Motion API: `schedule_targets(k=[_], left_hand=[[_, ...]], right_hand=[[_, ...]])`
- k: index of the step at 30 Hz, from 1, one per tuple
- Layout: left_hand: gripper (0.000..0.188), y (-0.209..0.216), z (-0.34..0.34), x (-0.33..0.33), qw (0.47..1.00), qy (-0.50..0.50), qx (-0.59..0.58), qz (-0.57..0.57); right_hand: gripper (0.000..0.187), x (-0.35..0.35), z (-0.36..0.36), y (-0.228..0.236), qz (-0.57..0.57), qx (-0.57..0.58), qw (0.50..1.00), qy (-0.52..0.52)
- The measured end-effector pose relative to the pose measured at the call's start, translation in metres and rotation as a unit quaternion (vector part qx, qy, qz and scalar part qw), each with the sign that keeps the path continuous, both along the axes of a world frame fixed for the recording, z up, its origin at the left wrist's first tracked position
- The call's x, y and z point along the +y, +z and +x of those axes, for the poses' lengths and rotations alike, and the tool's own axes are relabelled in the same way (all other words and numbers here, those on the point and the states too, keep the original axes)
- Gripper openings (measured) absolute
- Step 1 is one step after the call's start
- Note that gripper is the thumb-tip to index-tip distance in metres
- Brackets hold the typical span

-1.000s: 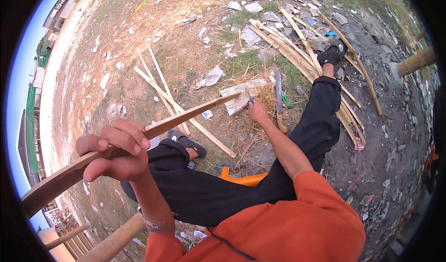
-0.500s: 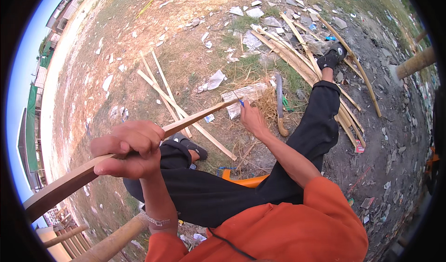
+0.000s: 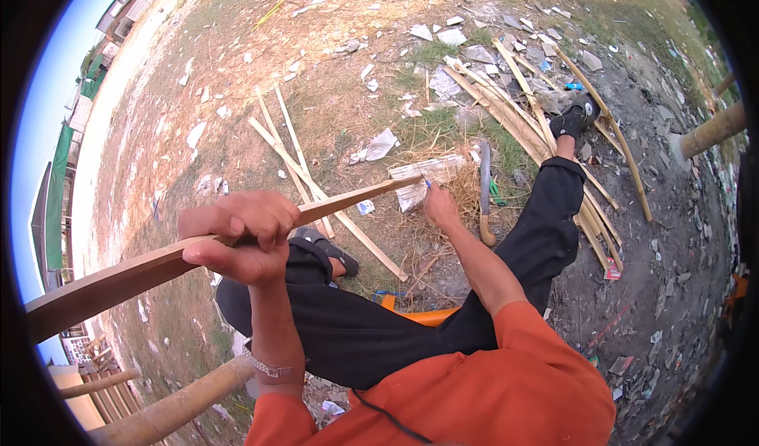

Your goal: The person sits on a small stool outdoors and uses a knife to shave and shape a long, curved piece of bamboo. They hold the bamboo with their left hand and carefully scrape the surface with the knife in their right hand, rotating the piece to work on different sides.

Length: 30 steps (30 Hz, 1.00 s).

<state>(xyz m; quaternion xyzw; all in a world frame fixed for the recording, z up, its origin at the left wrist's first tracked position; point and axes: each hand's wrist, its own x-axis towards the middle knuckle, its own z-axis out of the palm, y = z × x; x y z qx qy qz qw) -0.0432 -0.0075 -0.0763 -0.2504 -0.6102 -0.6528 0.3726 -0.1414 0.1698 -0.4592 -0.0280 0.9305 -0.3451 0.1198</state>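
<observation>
A long bamboo strip (image 3: 348, 199) slants from the lower left up to a weathered block of wood (image 3: 409, 197) on the ground. My left hand (image 3: 241, 236) is closed around the strip, its thumb below and its fingers over the top. At the strip's far end, my right hand (image 3: 442, 208) is closed on a small blue-handled knife (image 3: 428, 183); its thin blade is hard to see against the block. To the right of that hand lies a machete (image 3: 485, 185) with a curved blade and a wooden handle.
Several pale strips (image 3: 506, 114) lie piled beside my right foot, with a longer stick (image 3: 624, 145) to their right. More strips (image 3: 296, 161) cross near my left foot. An orange seat edge (image 3: 431, 317) shows between my legs. Bamboo poles (image 3: 178, 398) stand at both sides. Rubble is scattered around.
The whole view has shifted slightly. My right hand has moved a little closer to the strip's far tip with the knife. My left hand keeps its hold.
</observation>
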Motion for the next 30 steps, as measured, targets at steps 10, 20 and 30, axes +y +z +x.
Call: schedule_targets(k=[10,20,30], left_hand=[[0.044,-0.004,0.0,-0.011,0.998,-0.059,-0.006,0.019],[0.044,-0.003,0.005,0.003,1.0,-0.018,0.0,-0.003],[0.043,0.002,0.007,0.009,0.998,0.055,-0.022,-0.009]], right_hand=[[0.025,0.005,0.001,-0.008,0.005,-0.035,0.999,0.025],[0.026,0.006,-0.004,-0.014,0.06,-0.039,0.996,0.051],[0.017,-0.013,-0.018,-0.023,0.123,-0.024,0.992,0.024]])
